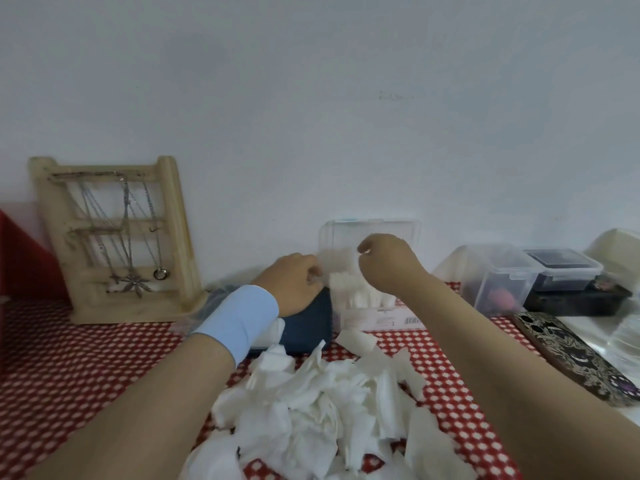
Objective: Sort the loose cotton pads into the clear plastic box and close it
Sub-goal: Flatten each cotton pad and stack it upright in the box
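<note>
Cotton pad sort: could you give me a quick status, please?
Both hands, left and right, at the open clear box. Big loose pile still on table. Nothing in the way.

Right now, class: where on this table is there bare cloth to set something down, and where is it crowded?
Free: the red dotted tablecloth between the wooden necklace stand and the left forearm. A narrower strip lies between the pile of cotton pads and the patterned phone. Crowded: the back, where both hands work at the clear plastic box, beside the lidded containers.
</note>
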`<state>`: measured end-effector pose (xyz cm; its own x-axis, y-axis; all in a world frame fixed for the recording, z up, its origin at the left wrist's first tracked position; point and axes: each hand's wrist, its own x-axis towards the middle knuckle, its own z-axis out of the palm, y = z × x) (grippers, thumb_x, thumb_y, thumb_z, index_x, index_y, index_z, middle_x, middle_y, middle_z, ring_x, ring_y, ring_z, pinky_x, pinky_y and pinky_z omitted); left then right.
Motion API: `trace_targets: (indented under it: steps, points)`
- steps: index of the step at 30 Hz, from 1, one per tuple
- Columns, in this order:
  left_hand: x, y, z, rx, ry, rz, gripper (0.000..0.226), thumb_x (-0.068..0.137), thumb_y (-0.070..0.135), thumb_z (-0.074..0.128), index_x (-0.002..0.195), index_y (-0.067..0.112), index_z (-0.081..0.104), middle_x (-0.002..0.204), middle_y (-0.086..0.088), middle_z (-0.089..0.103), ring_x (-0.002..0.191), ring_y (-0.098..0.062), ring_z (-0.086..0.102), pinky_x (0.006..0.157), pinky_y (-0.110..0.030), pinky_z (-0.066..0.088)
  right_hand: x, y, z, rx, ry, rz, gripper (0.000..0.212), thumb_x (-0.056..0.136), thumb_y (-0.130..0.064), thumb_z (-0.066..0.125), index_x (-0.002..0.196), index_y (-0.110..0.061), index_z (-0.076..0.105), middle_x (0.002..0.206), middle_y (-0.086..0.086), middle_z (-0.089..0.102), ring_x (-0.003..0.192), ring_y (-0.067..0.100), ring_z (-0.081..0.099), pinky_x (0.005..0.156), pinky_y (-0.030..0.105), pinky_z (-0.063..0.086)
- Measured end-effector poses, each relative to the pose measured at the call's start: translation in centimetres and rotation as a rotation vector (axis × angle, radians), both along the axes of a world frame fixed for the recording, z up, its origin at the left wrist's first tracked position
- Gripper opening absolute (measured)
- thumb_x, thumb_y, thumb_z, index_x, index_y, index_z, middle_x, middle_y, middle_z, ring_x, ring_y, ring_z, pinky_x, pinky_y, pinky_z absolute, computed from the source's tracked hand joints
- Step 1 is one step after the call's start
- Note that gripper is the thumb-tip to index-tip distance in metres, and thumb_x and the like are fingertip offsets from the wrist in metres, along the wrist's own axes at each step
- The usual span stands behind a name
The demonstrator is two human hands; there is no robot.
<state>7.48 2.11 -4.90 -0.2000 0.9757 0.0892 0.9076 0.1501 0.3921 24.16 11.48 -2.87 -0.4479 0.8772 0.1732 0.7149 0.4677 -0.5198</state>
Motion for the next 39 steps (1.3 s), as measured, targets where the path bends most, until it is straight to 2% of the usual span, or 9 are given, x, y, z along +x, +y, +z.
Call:
trace_targets:
  steps: [3,7,13,16,22,25,28,33,39]
  points:
    - [-2.0,-2.2,-0.1,-0.083,0.108,0.102,0.028,0.09,0.037,0.062,0.116,0.027,0.058,0.123,0.0,0.056,0.106,-0.019,0.055,0.093,-0.035,0.049,-3.1,-3.5,0.6,-0.004,-0.087,0.295,0.031,0.097,-0.012,0.052,0.117,-0.013,0.074,0.123,0.002,0.07,0.108,0.018,0.063,0.091,0.025,0.049]
    - [-3.4,-4.9,-0.8,-0.29,0.298,0.188,0.062,0.078,0.06,0.067,0.13,0.03,0.05,0.127,-0.001,0.05,0.114,-0.023,0.051,0.089,-0.036,0.048,-7.7,-5.3,-2.0,-0.072,-0.414,0.422,0.023,0.093,-0.015,0.061,0.108,-0.007,0.076,0.104,0.009,0.075,0.087,0.024,0.067,0.079,0.033,0.057]
    - [-5.9,-6.3,-2.6,-0.234,0.13,0.266,0.039,0.085,0.021,0.068,0.123,0.024,0.059,0.124,0.002,0.061,0.106,-0.02,0.059,0.083,-0.027,0.048,-11.3,-5.9,-4.6,-0.137,-0.713,0.355,0.021,0.098,-0.014,0.058,0.111,-0.001,0.066,0.082,0.008,0.052,0.083,0.023,0.052,0.086,0.035,0.049]
    - [-7.1,-6.4,-2.8,-0.148,0.039,0.315,0.02,0.093,0.016,0.061,0.111,0.024,0.062,0.114,0.003,0.059,0.097,-0.017,0.056,0.081,-0.025,0.043,-12.0,-5.7,-5.1,-0.121,-0.619,0.37,0.029,0.093,-0.035,0.065,0.082,-0.008,0.064,0.082,0.009,0.066,0.081,0.027,0.064,0.078,0.035,0.053]
    - [-7.8,-6.8,-2.3,-0.162,-0.003,0.286,0.01,0.098,0.019,0.056,0.102,0.028,0.059,0.105,0.005,0.049,0.092,-0.017,0.051,0.081,-0.023,0.038,-12.5,-5.6,-4.8,-0.116,-0.606,0.445,0.03,0.094,-0.037,0.067,0.103,-0.008,0.064,0.096,0.008,0.062,0.086,0.025,0.057,0.075,0.033,0.045]
    - [-7.5,-7.0,-1.9,-0.238,-0.059,0.271,0.034,0.1,0.023,0.053,0.133,0.026,0.059,0.133,0.004,0.055,0.122,-0.02,0.054,0.092,-0.024,0.04,-11.8,-5.7,-3.6,-0.127,-0.57,0.393,0.031,0.091,-0.028,0.068,0.099,0.002,0.071,0.095,0.016,0.073,0.079,0.025,0.061,0.069,0.03,0.049]
    - [-6.7,-6.7,-1.2,-0.178,-0.134,0.269,0.047,0.1,0.031,0.051,0.146,0.025,0.047,0.149,0.0,0.049,0.131,-0.022,0.05,0.101,-0.03,0.041,-9.6,-4.7,-2.1,-0.24,-0.282,0.311,0.02,0.083,-0.018,0.074,0.092,0.0,0.071,0.083,0.016,0.077,0.07,0.027,0.073,0.055,0.026,0.051]
    - [-3.7,-6.3,1.1,0.066,-0.629,0.144,0.013,0.093,0.032,0.059,0.106,0.027,0.058,0.116,-0.001,0.065,0.12,-0.026,0.061,0.109,-0.037,0.042,-3.6,-3.9,0.0,-0.408,0.091,0.297,0.014,0.081,-0.007,0.077,0.091,-0.005,0.068,0.072,0.009,0.069,0.054,0.016,0.062,0.044,0.023,0.037]
    - [0.9,-5.0,0.8,0.126,-0.781,0.109,0.027,0.089,0.017,0.074,0.116,0.015,0.07,0.102,-0.003,0.076,0.096,-0.019,0.073,0.088,-0.033,0.061,0.7,-4.2,0.0,-0.491,0.25,0.36,0.008,0.087,-0.006,0.073,0.095,-0.007,0.073,0.068,-0.003,0.067,0.056,0.017,0.054,0.044,0.023,0.033]
